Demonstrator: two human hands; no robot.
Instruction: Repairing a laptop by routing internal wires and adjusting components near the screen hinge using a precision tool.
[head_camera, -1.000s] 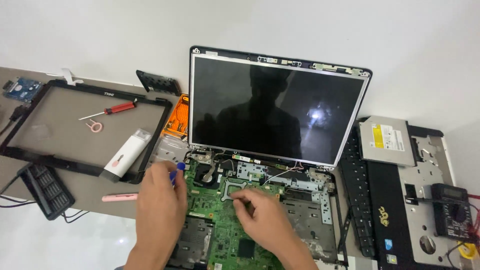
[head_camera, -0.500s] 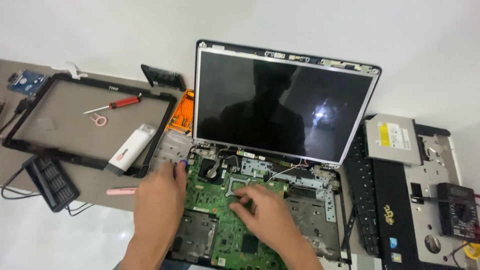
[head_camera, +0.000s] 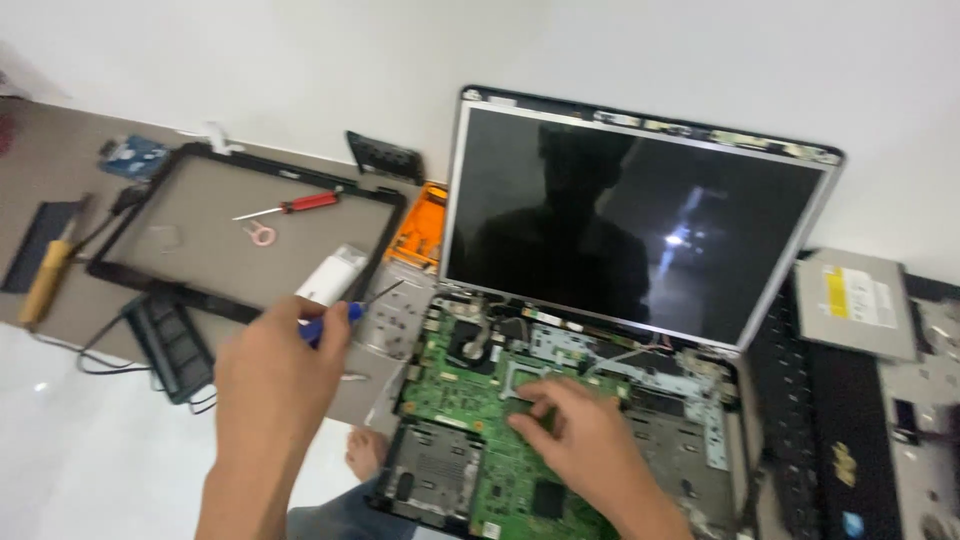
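Observation:
An opened laptop lies in front of me, its green motherboard bare and its dark screen standing upright. My left hand is closed around a blue-handled screwdriver, lifted to the left of the board with the thin tip pointing up and right. My right hand rests on the middle of the motherboard, fingertips pressed on a small dark part; I cannot tell whether it grips it.
A black screen bezel lies at left with a red screwdriver and a white stick on it. Beyond are an orange part, a soldering iron, a bit case. An optical drive and keyboard lie right.
My left hand has lifted off the board and moved left with the screwdriver. The camera has swung left. My right hand stays on the motherboard.

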